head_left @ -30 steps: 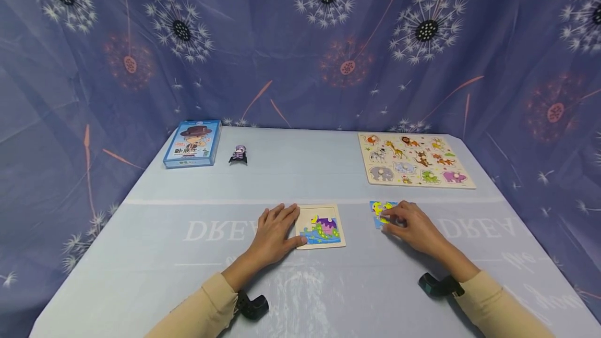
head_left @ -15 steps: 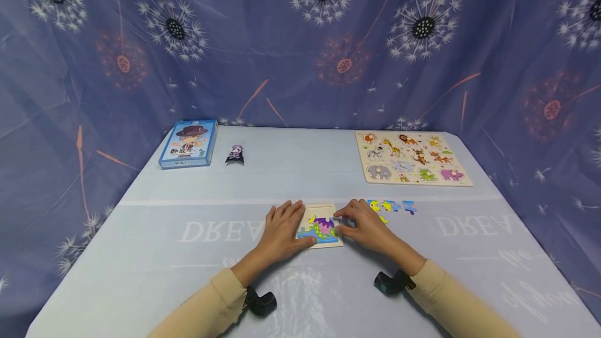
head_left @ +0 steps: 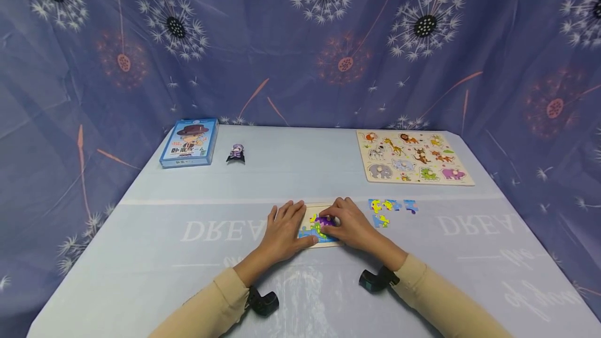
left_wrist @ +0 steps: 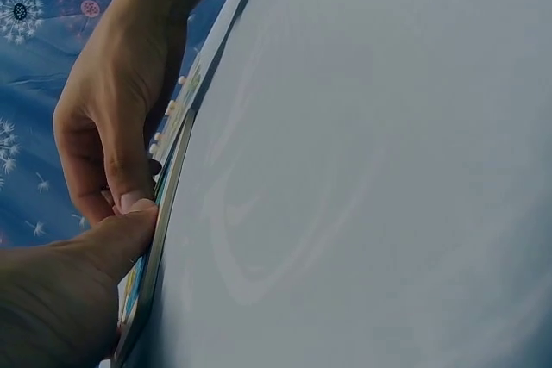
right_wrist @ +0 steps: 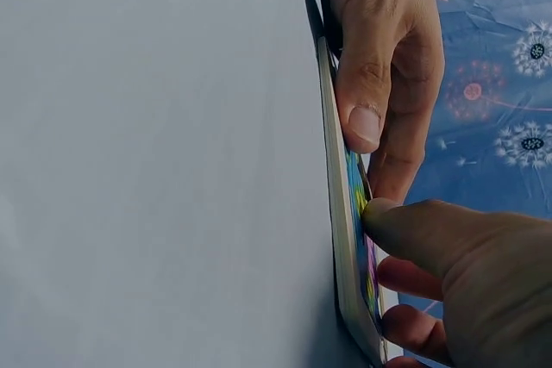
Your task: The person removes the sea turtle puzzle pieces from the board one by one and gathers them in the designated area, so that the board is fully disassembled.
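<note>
The left hand (head_left: 284, 228) lies flat with straight fingers on the puzzle board (head_left: 313, 225), at its 9 o'clock edge. The right hand (head_left: 349, 227) presses curled fingers on a piece from 3 o'clock; the board lies flat on the surface (head_left: 300, 171), its long axis unclear

Count: two puzzle boards (head_left: 324, 226) (head_left: 413, 159), four loose puzzle pieces (head_left: 392, 208), one blue box (head_left: 190, 142), one small figurine (head_left: 237, 153), two hands (head_left: 286, 227) (head_left: 349, 227).

Both forearms are reaching forward in tan sleeves; the left hand (head_left: 285, 228) is lying flat, fingers straight; the right hand (head_left: 349, 228) is pressing down, fingers curled, beside it.
</note>
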Motion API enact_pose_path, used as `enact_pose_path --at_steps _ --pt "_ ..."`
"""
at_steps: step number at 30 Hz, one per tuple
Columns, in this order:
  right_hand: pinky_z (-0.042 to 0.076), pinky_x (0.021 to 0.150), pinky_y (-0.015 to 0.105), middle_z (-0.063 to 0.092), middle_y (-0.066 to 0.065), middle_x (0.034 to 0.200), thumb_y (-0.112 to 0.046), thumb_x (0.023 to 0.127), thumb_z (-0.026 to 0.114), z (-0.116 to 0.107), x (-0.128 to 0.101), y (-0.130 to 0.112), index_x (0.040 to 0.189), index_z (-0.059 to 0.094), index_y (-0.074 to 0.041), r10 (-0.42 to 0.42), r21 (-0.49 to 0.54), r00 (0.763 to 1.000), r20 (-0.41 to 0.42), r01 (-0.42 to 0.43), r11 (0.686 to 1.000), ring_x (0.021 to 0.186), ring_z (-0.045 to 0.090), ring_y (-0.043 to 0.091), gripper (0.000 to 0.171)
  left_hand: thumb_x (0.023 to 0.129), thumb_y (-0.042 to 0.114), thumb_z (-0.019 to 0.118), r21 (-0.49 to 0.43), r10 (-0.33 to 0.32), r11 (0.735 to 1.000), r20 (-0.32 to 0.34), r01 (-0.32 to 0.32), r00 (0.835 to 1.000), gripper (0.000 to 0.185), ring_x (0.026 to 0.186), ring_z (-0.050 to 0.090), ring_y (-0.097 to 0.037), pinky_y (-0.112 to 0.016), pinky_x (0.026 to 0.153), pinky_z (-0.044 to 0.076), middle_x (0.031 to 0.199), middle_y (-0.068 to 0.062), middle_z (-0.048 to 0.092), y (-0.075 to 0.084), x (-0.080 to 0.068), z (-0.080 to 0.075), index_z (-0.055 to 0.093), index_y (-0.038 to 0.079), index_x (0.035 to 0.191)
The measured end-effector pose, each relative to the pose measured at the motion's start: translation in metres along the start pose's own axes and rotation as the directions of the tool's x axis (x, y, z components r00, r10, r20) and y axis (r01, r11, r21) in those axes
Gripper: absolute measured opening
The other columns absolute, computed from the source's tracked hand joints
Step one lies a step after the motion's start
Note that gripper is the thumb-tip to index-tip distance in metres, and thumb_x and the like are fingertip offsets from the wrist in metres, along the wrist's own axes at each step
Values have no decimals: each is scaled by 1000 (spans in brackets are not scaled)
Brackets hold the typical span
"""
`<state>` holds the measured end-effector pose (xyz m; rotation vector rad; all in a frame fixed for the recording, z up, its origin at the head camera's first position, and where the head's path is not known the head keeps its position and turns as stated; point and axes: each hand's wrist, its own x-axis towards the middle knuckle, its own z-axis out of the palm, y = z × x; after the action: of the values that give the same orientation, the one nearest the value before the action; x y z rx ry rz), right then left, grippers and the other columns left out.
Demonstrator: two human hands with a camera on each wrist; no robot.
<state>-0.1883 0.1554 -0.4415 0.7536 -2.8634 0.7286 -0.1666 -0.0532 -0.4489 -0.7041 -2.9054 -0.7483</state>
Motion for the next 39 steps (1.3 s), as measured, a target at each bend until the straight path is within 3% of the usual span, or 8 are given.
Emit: enact_pose_path --at_steps 10,24,39 --pt "33 69 25 56 -2 86 -28 75 78 2 1 0 99 72 -20 2 7 1000 5 -2 1000 79 40 10 26 81 53 65 -1 -6 1000 8 6 1000 80 140 30 -34 -63 111 16 148 -8 40 -1 0 1 44 4 140" --pt "33 73 28 57 -1 81 -23 73 79 2 3 0 95 60 -21 3 31 1000 -17 -3 1000 79 43 13 29 81 53 65 -2 -10 1000 7 10 1000 80 141 29 -35 -63 111 15 149 -9 40 1 1 0 44 4 140" --pt "32 71 28 56 -1 84 -26 73 80 3 2 -2 100 73 -20 15 -5 1000 -19 -15 1000 79 42 12 29 81 53 65 3 -11 1000 9 11 1000 80 141 29 -34 -62 112 15 149 -9 40 0 1 1 43 4 141"
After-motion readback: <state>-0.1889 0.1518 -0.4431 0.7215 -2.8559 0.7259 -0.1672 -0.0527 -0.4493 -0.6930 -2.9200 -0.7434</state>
